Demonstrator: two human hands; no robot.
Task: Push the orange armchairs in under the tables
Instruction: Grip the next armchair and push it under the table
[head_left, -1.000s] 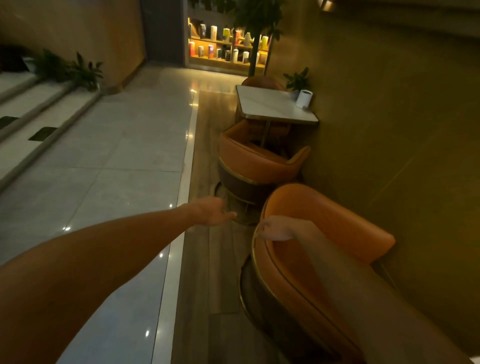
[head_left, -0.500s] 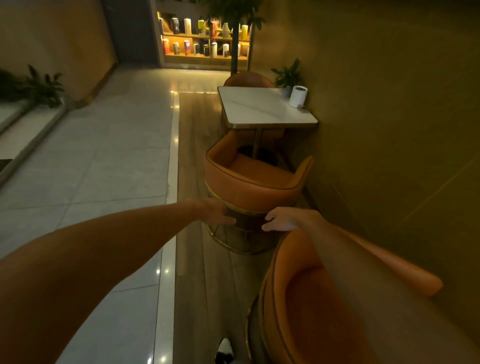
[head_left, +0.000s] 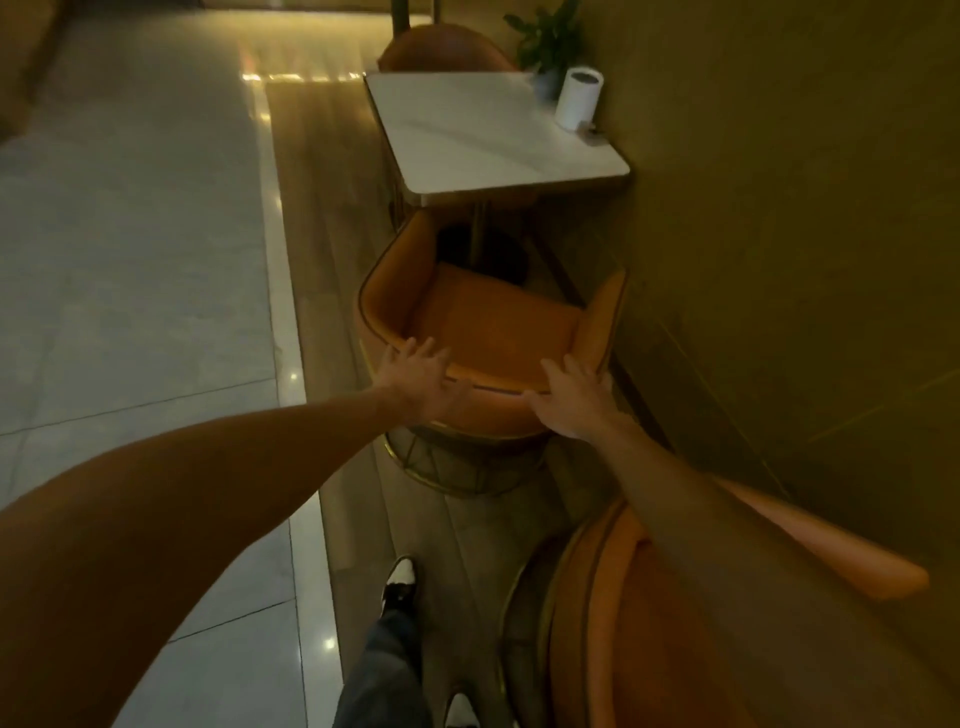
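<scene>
Head view: dim; wood floor strip (head_left: 332, 218), white table (head_left: 483, 130) apparently against wall (head_left: 779, 208).

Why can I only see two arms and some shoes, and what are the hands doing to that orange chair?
The camera sits on a person's head and looks down, so you see only their arms and shoes. The left hand and right hand rest open on the back of an orange armchair, ready to push it under the white table. On the table, by the wall, stands a white cylinder beside a small plant. Another orange armchair is close by, under the right arm.
</scene>
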